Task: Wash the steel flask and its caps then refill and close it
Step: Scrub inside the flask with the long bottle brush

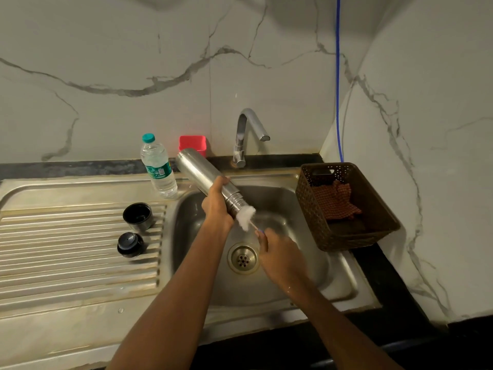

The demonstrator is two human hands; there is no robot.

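Observation:
My left hand (217, 204) grips the steel flask (198, 170) near its neck, holding it tilted over the sink basin (306, 263) with its mouth pointing down to the right. A white bottle brush (246, 216) sticks out of the flask's mouth. My right hand (280, 256) pinches the brush's thin handle just below the bristles. On the ribbed draining board (66, 249) to the left lie the two caps: a steel cup cap (138, 216) standing mouth up and a black stopper (131, 244) in front of it.
A clear plastic water bottle (158, 166) with a teal lid stands behind the draining board, a red container (192, 146) behind it. The tap (246, 134) is at the sink's back. A brown basket (344, 206) with a checked cloth sits at the right rim.

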